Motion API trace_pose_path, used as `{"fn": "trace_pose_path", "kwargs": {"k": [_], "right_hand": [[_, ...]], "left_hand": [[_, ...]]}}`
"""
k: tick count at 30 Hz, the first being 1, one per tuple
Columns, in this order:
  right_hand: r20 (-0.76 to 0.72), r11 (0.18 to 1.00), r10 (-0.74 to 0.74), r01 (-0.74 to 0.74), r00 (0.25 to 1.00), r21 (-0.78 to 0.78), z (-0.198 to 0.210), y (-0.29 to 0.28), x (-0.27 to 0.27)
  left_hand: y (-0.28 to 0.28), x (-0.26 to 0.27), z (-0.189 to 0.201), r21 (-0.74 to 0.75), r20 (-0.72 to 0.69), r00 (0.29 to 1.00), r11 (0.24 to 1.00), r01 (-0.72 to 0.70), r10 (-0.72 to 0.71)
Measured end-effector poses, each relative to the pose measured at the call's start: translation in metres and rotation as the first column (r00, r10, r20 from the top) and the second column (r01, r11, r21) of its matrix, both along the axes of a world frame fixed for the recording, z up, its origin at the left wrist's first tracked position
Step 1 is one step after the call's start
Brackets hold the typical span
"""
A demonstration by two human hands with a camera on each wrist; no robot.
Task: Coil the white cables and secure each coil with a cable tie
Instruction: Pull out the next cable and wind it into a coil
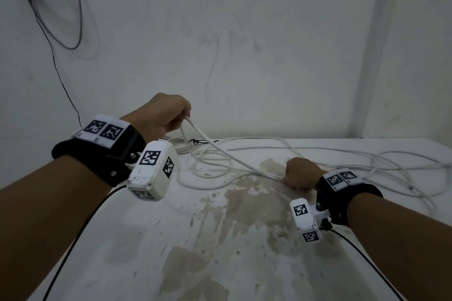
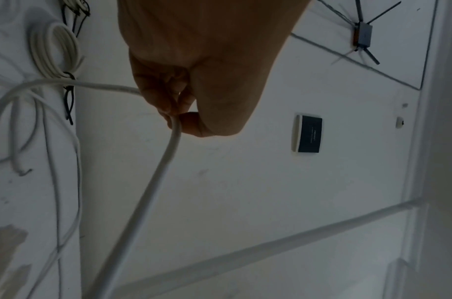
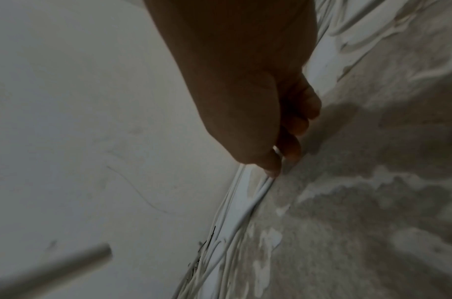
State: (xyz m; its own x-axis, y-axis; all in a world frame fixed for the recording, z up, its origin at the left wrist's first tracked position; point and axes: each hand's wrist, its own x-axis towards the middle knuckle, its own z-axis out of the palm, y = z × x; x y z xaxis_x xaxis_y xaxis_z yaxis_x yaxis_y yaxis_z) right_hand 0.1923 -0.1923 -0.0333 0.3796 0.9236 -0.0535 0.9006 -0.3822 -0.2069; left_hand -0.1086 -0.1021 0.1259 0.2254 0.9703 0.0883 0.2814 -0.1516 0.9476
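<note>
Since the white cable sags in a slack line between the two hands, it looks light, bendy and springy with a smooth jacket, so loops will likely try to spring open and slide unless pinched firmly. Best hold is probably where loops cross, stacking each new turn in the left hand.

Left hand is raised above the table, fingers curled, thumb and forefinger pinched on the cable; one strand runs out of the fist to the side, another drops down from the pinch. Only a loop or so in that hand, judging by the left wrist view.

Right hand is low on the table, right of the brown stain, fingers curled together with the tips pressed on the cable right at the surface. Looks like a pinch on it, strand showing between thumb and finger in the right wrist view.

The rest of the cable lies in loose tangled loops on the table beyond and to the right of the stain. A finished coil bound with a black tie sits at the back of the table below the left hand. More black ties lie beside it.
</note>
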Motion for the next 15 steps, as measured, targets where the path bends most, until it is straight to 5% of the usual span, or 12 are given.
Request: {"fn": "trace_pose_path", "kwargs": {"k": [3, 5, 8, 12, 15], "right_hand": [[0.090, 1.000, 0.002, -0.002, 0.996, -0.005, -0.006, 0.002, 0.006], [0.126, 1.000, 0.019, -0.017, 0.992, -0.021, -0.005, 0.003, 0.008], [0.127, 1.000, 0.017, -0.015, 0.992, -0.015, 0.001, 0.003, 0.008], [0.130, 0.998, 0.041, -0.047, 0.991, 0.047, -0.002, 0.009, 0.004], [0.084, 0.996, 0.080, -0.084, 0.993, 0.041, -0.009, 0.016, -0.004]], "left_hand": [[0.008, -0.004, -0.012, 0.039, -0.245, 0.969, 0.998, 0.038, -0.027], [0.013, -0.009, -0.025, 0.020, -0.473, 0.875, 0.991, 0.129, -0.104], [0.019, -0.017, -0.043, -0.068, -0.745, 0.635, 0.970, 0.233, -0.204], [0.022, -0.026, -0.063, -0.155, -0.932, 0.281, 0.951, 0.266, -0.231], [0.029, -0.033, -0.081, -0.250, -0.943, 0.157, 0.936, 0.249, -0.294]]}}
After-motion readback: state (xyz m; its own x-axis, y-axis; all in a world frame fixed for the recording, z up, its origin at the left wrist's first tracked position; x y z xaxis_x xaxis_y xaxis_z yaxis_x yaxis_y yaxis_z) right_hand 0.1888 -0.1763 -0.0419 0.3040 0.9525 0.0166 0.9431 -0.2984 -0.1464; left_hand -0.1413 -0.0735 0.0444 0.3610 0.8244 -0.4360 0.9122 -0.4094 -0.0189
